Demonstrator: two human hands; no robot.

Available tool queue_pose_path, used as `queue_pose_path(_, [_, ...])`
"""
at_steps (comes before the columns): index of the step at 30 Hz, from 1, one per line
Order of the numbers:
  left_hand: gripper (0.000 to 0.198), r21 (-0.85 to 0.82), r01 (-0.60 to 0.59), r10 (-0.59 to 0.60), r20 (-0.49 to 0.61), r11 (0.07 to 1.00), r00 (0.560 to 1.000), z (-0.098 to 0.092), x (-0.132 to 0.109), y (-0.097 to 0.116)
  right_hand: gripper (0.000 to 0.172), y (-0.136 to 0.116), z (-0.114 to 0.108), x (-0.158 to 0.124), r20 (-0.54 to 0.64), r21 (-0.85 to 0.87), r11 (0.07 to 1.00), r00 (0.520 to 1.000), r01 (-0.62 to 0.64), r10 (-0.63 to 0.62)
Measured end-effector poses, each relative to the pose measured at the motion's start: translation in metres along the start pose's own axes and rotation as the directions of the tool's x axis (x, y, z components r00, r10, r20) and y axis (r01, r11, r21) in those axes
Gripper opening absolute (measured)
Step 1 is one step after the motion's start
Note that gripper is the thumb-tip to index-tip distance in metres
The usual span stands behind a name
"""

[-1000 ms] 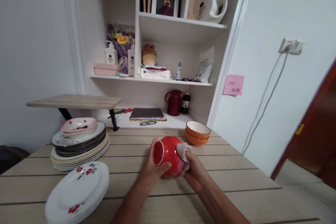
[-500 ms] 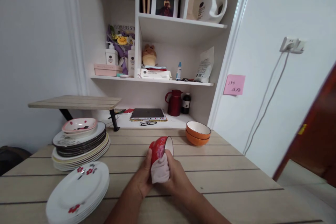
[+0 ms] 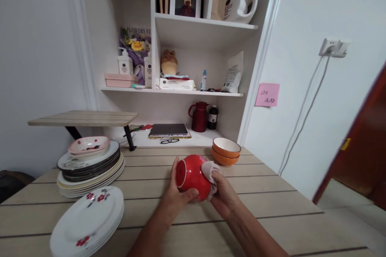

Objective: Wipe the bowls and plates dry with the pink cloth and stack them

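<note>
A red bowl (image 3: pixel 194 174) is held on its side above the table, its round foot facing left and its opening turned away to the right. My left hand (image 3: pixel 178 192) grips it near the foot, with the thumb across the lower side. My right hand (image 3: pixel 224 192) is closed on a pale pinkish cloth (image 3: pixel 211 170) and presses it over the bowl's rim at the right. Some of the right fingers are hidden behind the cloth and bowl.
Two stacked orange bowls (image 3: pixel 226 151) stand at the back right. On the left are white floral plates (image 3: pixel 90 221) and a taller plate stack (image 3: pixel 90 168) topped by a pink-rimmed dish (image 3: pixel 89 144). A small raised wooden stand (image 3: pixel 84 117) rises behind them.
The bowl has turned so its foot now faces left and its plain red outside shows. My right hand and the cloth have moved right and up to the rim.
</note>
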State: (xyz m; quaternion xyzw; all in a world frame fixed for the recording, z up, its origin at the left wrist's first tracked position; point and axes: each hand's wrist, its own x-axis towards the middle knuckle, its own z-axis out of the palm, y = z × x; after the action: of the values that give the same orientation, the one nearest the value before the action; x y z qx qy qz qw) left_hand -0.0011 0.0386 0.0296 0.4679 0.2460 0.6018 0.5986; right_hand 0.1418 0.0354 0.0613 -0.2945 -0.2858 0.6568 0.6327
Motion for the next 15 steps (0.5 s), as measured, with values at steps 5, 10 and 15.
queue_pose_path(5, [0.104,-0.159,0.095,-0.098,-0.013,0.983,0.995,0.001,-0.001,-0.006,0.024,0.009,0.011,-0.008,0.121,-0.207,0.96,0.979,0.187,-0.164])
queue_pose_path(10, [0.076,-0.265,0.2,-0.194,0.049,0.943,0.98,-0.003,0.005,-0.021,0.021,0.013,0.014,-0.011,0.334,-0.455,0.774,0.89,0.44,-0.31])
queue_pose_path(15, [0.06,-0.255,0.389,-0.387,0.058,0.885,0.92,-0.01,0.006,-0.02,0.03,0.016,0.015,-0.013,0.376,-0.594,0.66,0.884,0.46,-0.278])
